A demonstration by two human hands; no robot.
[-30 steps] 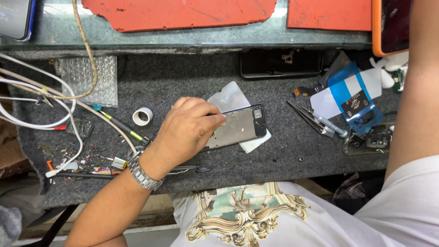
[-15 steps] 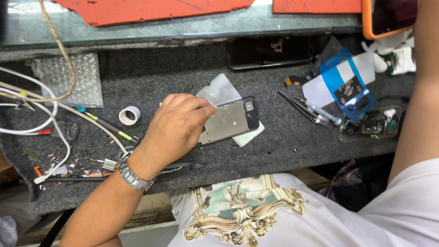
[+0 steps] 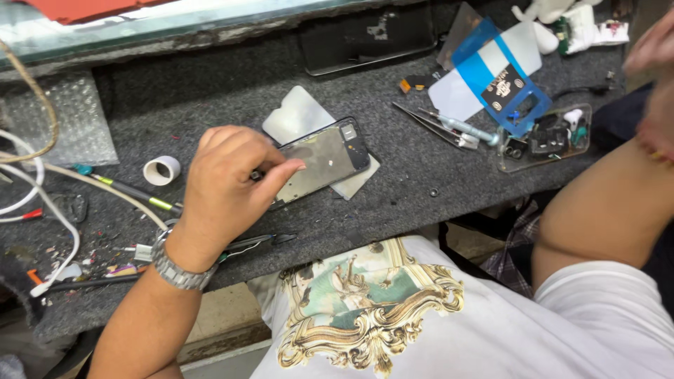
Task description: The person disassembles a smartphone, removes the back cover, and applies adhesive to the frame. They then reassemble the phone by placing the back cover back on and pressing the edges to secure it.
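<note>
The phone frame (image 3: 319, 163) lies flat on the dark mat (image 3: 393, 203), near the middle, on top of a pale sheet (image 3: 298, 119). It is pressed down at its left end by the left hand (image 3: 225, 189), fingers curled together, thumb laid on the frame. The right hand (image 3: 653, 77) is raised at the far right, blurred; its grip cannot be told. A tape roll (image 3: 162, 170) sits left of the hand, tweezers (image 3: 435, 126) to the right.

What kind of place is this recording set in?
Probably a phone repair bench: the left hand rests on an opened phone, with tweezers and a tray of small parts on the grey mat.
</note>
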